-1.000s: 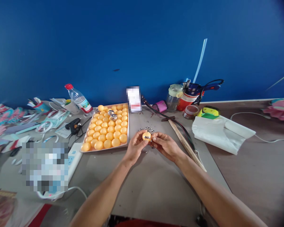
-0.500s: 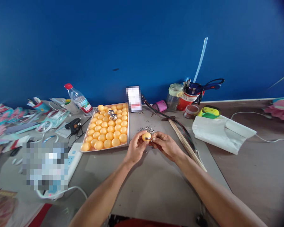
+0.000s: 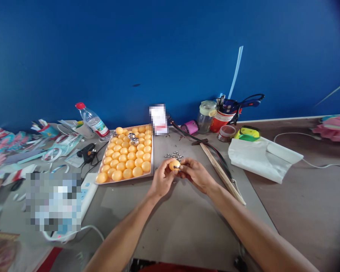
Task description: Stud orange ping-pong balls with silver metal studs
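Note:
An orange ping-pong ball [image 3: 174,164] with small shiny silver pieces on its lower front sits in the fingers of my left hand [image 3: 162,178], thumb in front. My right hand [image 3: 197,173] is closed in a pinch at the ball's right side, its fingertips touching the silver pieces; whatever lies between them is too small to make out. Just behind the hands is a loose pile of small silver pieces [image 3: 175,155]. To the left, a shallow box [image 3: 124,181] holds rows of orange balls [image 3: 121,166], with two silver-covered balls [image 3: 133,140] lying on top.
A bottle [image 3: 95,124], glue gun [image 3: 87,153] and power strip [image 3: 86,190] stand left. Toward the wall are a pixelated phone-like object [image 3: 159,119], glass jar [image 3: 207,119] and red cup of tools [image 3: 221,120]. A wooden-handled hammer [image 3: 219,168] and white sheet [image 3: 255,160] lie right.
The view has shifted slightly. My right fingers have moved a little closer in against the ball's right side; the left hand keeps its hold.

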Action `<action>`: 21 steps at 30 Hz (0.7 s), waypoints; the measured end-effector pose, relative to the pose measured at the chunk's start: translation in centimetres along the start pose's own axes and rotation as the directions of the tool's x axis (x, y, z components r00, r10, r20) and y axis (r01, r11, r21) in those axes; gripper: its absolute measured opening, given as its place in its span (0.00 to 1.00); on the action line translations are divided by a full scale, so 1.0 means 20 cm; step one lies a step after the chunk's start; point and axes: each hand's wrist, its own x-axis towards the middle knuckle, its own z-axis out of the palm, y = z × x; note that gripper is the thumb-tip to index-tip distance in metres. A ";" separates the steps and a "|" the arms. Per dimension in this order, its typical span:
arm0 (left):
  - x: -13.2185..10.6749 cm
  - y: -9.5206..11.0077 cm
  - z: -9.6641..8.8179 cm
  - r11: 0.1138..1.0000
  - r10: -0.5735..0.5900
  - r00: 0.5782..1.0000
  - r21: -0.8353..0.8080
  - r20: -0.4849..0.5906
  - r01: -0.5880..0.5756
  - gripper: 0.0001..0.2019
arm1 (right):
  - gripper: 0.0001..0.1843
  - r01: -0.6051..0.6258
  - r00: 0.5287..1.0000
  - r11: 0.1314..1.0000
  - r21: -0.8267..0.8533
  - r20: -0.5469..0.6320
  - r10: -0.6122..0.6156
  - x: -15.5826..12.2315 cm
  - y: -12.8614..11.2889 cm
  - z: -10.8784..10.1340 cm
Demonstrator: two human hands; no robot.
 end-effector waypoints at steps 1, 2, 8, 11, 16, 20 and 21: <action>0.00 0.00 0.00 0.999 -0.019 1.000 -0.040 -0.003 0.019 0.19 | 0.14 -0.012 1.000 0.999 0.047 0.021 0.011 0.00 0.00 0.00; 0.00 0.01 0.01 0.995 -0.042 0.999 -0.092 -0.001 0.042 0.19 | 0.16 -0.023 0.999 0.997 0.080 0.046 0.019 0.01 -0.01 -0.01; 0.03 0.03 0.00 0.903 -0.170 0.984 -0.392 0.053 0.177 0.20 | 0.08 0.193 0.961 0.863 -0.467 -0.089 -0.263 0.07 -0.03 -0.16; 0.03 0.04 0.00 0.886 -0.175 0.982 -0.425 0.071 0.188 0.21 | 0.08 0.318 0.878 0.493 -0.809 0.055 -0.476 0.08 -0.02 -0.21; 0.03 0.03 0.00 0.885 -0.184 0.979 -0.420 0.087 0.204 0.21 | 0.15 0.287 0.895 0.076 -0.955 0.239 -0.376 0.05 0.03 -0.18; 0.02 0.04 0.00 0.870 -0.196 0.976 -0.444 0.090 0.216 0.18 | 0.12 0.246 0.924 -0.014 -0.969 0.239 -0.299 0.04 0.03 -0.15; 0.03 0.04 0.00 0.863 -0.197 0.976 -0.456 0.094 0.218 0.17 | 0.11 0.242 0.925 -0.018 -0.970 0.236 -0.297 0.04 0.03 -0.15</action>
